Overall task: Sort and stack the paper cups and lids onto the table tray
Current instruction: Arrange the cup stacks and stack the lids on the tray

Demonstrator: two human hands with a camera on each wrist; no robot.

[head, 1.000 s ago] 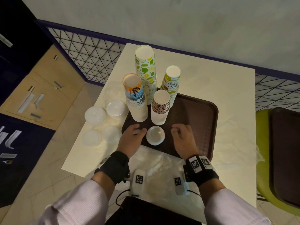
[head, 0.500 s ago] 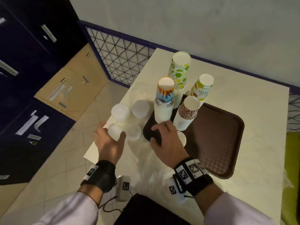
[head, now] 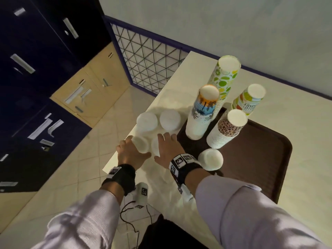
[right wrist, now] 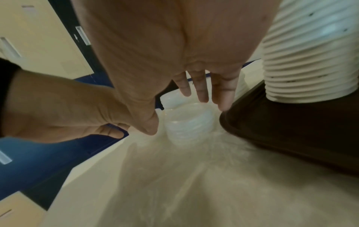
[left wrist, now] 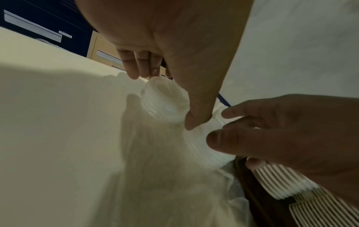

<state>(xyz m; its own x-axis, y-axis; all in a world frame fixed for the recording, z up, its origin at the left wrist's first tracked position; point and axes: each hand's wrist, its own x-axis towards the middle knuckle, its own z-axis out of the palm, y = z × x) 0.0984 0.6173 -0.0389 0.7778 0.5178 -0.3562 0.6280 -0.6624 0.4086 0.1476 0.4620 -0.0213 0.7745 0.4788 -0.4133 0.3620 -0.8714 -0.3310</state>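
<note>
Several stacks of printed paper cups stand upside down on the left part of the brown tray, with a white lid stack in front of them. Other clear lid stacks stand on the table left of the tray. My left hand grips the nearest lid stack, thumb against its side and fingers over the far rim. My right hand grips the neighbouring lid stack beside the tray edge, thumb on its left and fingers behind it.
Two more lid stacks stand further back near the table's left edge. A clear plastic bag lies on the table in front of me. A mesh railing and dark cabinets lie beyond the table.
Both hands have left the tray and moved left to the lid stacks on the table. The right hand crossed the tray edge and closed on a stack; the left closed on its neighbour.
</note>
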